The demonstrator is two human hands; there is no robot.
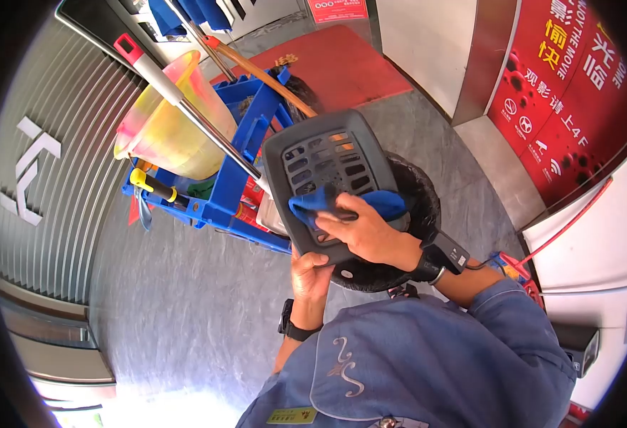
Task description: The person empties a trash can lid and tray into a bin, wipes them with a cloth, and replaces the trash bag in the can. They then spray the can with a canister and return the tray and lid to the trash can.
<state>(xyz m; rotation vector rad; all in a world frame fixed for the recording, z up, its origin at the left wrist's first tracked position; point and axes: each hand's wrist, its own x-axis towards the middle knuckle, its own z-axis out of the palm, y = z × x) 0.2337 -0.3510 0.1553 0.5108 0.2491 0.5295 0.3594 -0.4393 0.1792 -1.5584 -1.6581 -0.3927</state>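
My left hand (309, 277) grips the near edge of a dark grey plastic basket (279, 167) with a slotted base. The basket is tilted up in front of me, above a black bin (427, 189) lined with a black bag. In my right hand (367, 234) is a blue cloth (388, 203), pressed against the slotted face of the basket. Part of the cloth is bunched under my fingers, and its other end spreads toward the basket's right rim. The left fingers behind the basket are hidden.
To the left stands a blue cleaning cart (231, 182) carrying a yellow and pink bucket (185, 135). A long handle with a red tip (145, 68) leans across it. A red mat (356, 64) lies beyond, and a red sign wall (542, 107) rises on the right.
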